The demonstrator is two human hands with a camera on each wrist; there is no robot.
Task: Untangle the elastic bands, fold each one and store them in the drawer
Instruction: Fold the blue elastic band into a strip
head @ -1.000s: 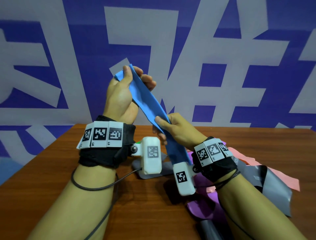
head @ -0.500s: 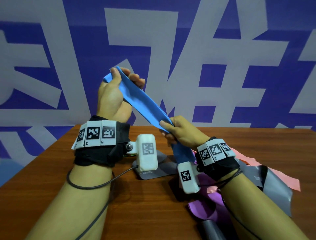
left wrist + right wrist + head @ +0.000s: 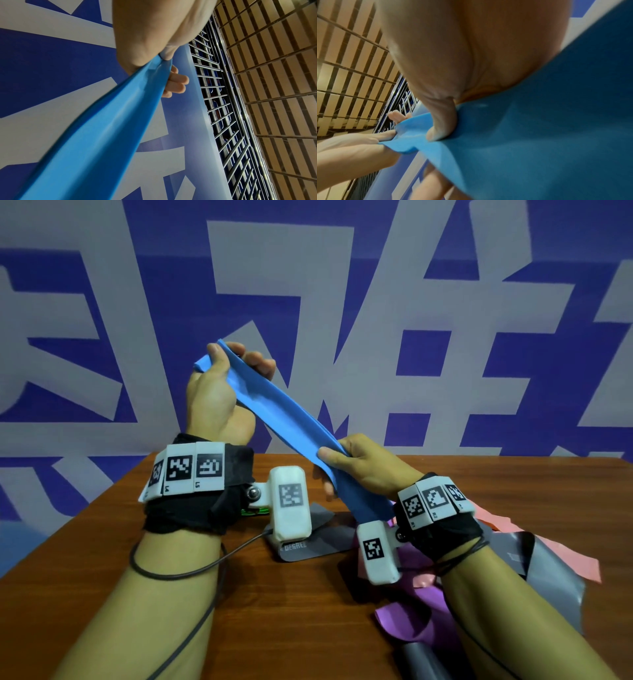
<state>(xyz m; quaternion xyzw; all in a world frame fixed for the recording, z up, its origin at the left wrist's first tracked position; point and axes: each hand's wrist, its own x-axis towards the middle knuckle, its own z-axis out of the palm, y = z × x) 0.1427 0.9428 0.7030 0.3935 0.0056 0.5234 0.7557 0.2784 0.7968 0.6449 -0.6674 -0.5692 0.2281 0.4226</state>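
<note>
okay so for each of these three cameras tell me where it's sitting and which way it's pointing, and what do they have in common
Head: worn on the head, facing forward and down at the wooden table and blue-white wall; both forearms, the left hand and right hand show.
Left wrist: on the left wrist, looking up along the left hand towards wall and ceiling slats.
Right wrist: on the right wrist, looking up past the right hand; the left hand's fingers show too.
Shared: all three show the blue band held between both hands.
</note>
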